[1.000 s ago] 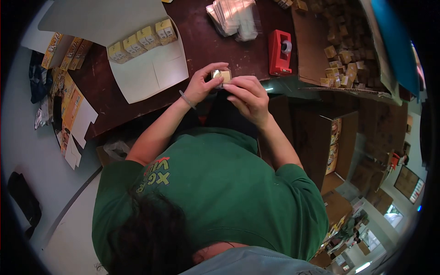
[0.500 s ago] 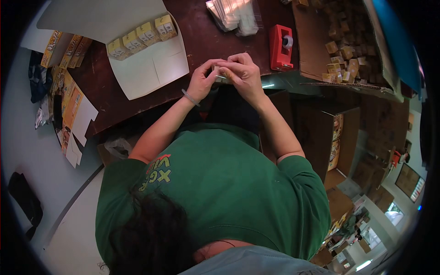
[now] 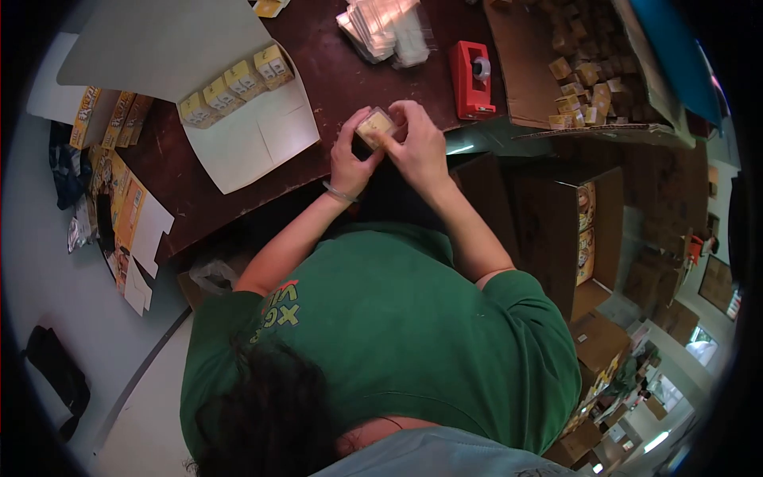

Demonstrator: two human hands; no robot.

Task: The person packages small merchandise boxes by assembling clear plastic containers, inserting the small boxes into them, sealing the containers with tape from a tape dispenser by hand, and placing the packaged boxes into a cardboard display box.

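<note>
Between my two hands is a small yellow box (image 3: pixel 376 126) that looks covered in clear plastic. My left hand (image 3: pixel 350 155) grips it from the left, fingers curled round its side. On its right, my right hand (image 3: pixel 417 147) holds it with the thumb at its lower edge. Left of my hands, an open white carton (image 3: pixel 254 151) lies on the dark table, with a row of several small yellow boxes (image 3: pixel 234 86) along its far side. A red tape dispenser (image 3: pixel 470 83) stands to the right of my hands. Beyond them lies a pile of clear plastic sleeves (image 3: pixel 385 28).
A large cardboard box (image 3: pixel 517 79) at the right holds many small yellow boxes. Printed cartons (image 3: pixel 119 119) stand at the left, with a flattened carton (image 3: pixel 131 207) below them. Another cardboard carton (image 3: pixel 548 215) sits beside me on the right.
The small box has turned so that its yellow face now shows between my hands; it was mostly hidden by fingers before. My hands are slightly further apart, and the view has shifted a little.
</note>
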